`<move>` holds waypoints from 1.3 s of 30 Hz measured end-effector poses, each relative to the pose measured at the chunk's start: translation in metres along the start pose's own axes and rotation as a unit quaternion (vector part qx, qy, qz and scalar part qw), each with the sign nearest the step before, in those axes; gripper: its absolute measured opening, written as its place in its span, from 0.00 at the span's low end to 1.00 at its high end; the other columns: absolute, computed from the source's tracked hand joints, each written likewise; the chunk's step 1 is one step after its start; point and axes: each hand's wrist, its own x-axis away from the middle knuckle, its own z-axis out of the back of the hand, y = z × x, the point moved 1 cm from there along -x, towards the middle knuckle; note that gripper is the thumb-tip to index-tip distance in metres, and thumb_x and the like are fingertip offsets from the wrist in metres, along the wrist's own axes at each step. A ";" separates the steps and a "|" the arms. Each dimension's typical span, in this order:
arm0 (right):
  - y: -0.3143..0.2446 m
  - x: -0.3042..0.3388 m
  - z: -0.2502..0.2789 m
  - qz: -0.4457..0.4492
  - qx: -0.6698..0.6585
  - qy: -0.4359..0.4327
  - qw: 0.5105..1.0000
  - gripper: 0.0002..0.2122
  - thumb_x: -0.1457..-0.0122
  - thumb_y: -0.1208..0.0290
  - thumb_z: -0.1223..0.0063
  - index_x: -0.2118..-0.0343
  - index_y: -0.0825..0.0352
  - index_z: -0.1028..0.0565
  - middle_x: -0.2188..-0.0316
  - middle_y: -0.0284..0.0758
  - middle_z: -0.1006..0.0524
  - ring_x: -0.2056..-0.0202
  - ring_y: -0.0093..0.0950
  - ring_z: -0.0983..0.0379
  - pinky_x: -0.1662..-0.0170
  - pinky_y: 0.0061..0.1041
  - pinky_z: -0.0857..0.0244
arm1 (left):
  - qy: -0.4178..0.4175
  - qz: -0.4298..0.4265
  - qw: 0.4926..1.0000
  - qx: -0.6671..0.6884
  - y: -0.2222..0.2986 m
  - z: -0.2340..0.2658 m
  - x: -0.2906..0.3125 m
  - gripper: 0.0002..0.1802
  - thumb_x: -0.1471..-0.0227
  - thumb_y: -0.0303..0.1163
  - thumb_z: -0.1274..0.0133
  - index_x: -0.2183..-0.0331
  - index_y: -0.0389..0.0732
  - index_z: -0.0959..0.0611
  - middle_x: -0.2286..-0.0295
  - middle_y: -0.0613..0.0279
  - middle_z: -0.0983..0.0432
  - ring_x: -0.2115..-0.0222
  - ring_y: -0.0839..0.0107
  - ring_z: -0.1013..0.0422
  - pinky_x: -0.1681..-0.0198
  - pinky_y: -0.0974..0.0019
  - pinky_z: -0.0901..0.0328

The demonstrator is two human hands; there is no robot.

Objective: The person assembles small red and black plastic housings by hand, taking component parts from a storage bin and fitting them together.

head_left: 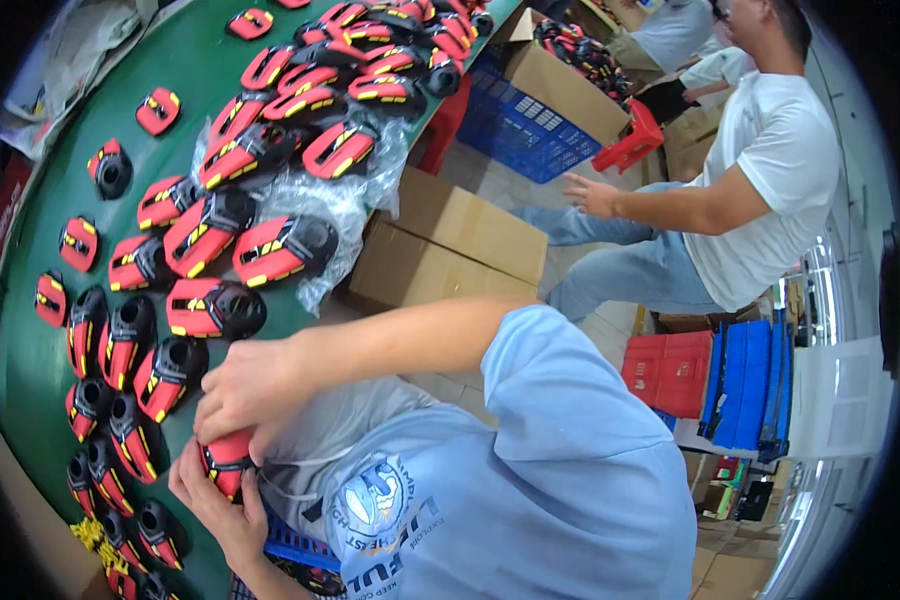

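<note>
Both hands grip one red-and-black moulded part (228,462) at the table edge, close to my body. My right hand (255,385) reaches over it from above, its fingers bent around the upper end. Below, my left hand (220,505) wraps the lower end with the thumb on the near side. The fingers hide much of the part. Beside my right hand lies a similar part (170,378) with a round black opening and yellow marks. Rows of such parts, among them a black-and-red one (135,438), lie to the left of my hands on the green table (30,365).
Many more red-and-black parts (310,95) are heaped at the far end, some on clear plastic wrap (370,165). Small yellow pieces (88,533) lie at lower left. A cardboard box (450,235) stands beside the table. A seated person (770,150) is at upper right.
</note>
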 end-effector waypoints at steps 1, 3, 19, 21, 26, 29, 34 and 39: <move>0.001 0.001 -0.002 0.009 -0.006 -0.003 1.000 0.32 0.54 0.47 0.29 0.46 0.55 0.23 0.51 0.28 0.20 0.54 0.35 0.22 0.62 0.36 0.25 | -0.006 0.007 1.000 -0.003 0.000 -0.001 -0.001 0.39 0.47 0.35 0.38 0.38 0.30 0.32 0.42 0.45 0.32 0.43 0.42 0.39 0.38 0.44 0.44; -0.004 -0.001 -0.006 0.018 -0.005 0.010 1.000 0.31 0.52 0.47 0.30 0.47 0.55 0.23 0.51 0.28 0.20 0.55 0.35 0.23 0.63 0.36 0.25 | 0.001 0.002 1.000 0.003 0.001 0.001 -0.001 0.38 0.46 0.35 0.39 0.38 0.30 0.32 0.43 0.44 0.31 0.44 0.42 0.39 0.38 0.44 0.44; 0.000 -0.007 0.007 0.009 0.032 0.002 0.999 0.31 0.54 0.53 0.28 0.47 0.61 0.20 0.49 0.30 0.17 0.71 0.31 0.27 0.63 0.31 0.26 | 0.040 0.032 0.999 0.002 0.001 -0.006 -0.005 0.44 0.56 0.40 0.29 0.40 0.36 0.28 0.45 0.49 0.28 0.47 0.45 0.34 0.40 0.46 0.40; -0.002 -0.009 0.007 -0.002 0.028 -0.023 0.999 0.30 0.54 0.53 0.28 0.46 0.61 0.20 0.50 0.29 0.17 0.71 0.30 0.27 0.63 0.31 0.26 | 0.028 0.038 0.999 -0.019 0.005 -0.003 -0.004 0.44 0.55 0.40 0.30 0.39 0.36 0.29 0.45 0.49 0.29 0.46 0.45 0.35 0.40 0.46 0.41; -0.007 -0.019 0.005 0.012 0.046 -0.020 0.999 0.31 0.54 0.56 0.28 0.46 0.63 0.20 0.52 0.31 0.16 0.72 0.31 0.26 0.64 0.31 0.27 | 0.052 0.011 0.999 -0.011 0.000 0.004 -0.002 0.44 0.52 0.45 0.32 0.39 0.36 0.29 0.47 0.48 0.29 0.47 0.47 0.35 0.41 0.47 0.41; -0.005 -0.011 -0.003 -0.011 0.051 0.003 0.999 0.28 0.52 0.52 0.28 0.48 0.58 0.19 0.56 0.29 0.15 0.70 0.30 0.23 0.64 0.31 0.25 | 0.056 0.028 0.998 0.011 -0.003 0.005 -0.014 0.43 0.55 0.48 0.31 0.41 0.39 0.25 0.52 0.51 0.28 0.53 0.50 0.33 0.46 0.50 0.38; -0.009 -0.018 0.028 -0.018 0.030 -0.060 0.998 0.22 0.49 0.53 0.28 0.57 0.62 0.16 0.64 0.33 0.16 0.70 0.31 0.22 0.66 0.32 0.27 | 0.089 0.032 0.995 -0.007 -0.004 -0.006 -0.015 0.35 0.54 0.52 0.31 0.47 0.47 0.18 0.57 0.60 0.26 0.56 0.57 0.33 0.51 0.53 0.39; -0.049 -0.030 0.056 0.102 -0.594 0.221 0.767 0.08 0.33 0.68 0.44 0.69 0.65 0.23 0.77 0.34 0.24 0.77 0.27 0.30 0.75 0.27 0.39 | 0.111 0.035 0.993 -0.012 0.000 -0.006 -0.016 0.32 0.53 0.52 0.32 0.50 0.47 0.17 0.58 0.61 0.27 0.57 0.58 0.34 0.52 0.53 0.40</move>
